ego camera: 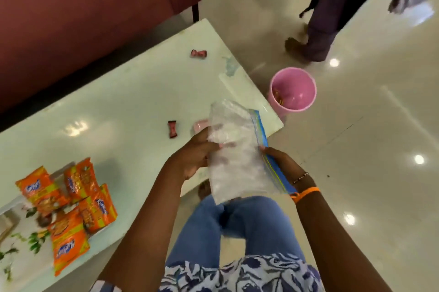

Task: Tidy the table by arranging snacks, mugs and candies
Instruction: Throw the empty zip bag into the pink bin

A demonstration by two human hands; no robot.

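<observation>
I hold a clear zip bag [234, 149] with a blue seal strip over the near right corner of the pale table [114, 111]. My left hand [193, 156] grips its left side and my right hand [279, 161] pinches the blue strip. Two wrapped red candies lie on the table: one [173, 129] just left of the bag, one [199, 53] near the far edge. A pink object [199, 126] peeks out behind my left hand. Several orange snack packets [71, 206] are piled at the table's near left.
A pink bucket [293, 91] stands on the glossy floor by the table's right corner. A maroon sofa [83, 6] lies behind the table. Another person's legs [325, 30] stand at the upper right. A floral-patterned patch [21, 239] shows at the table's left end.
</observation>
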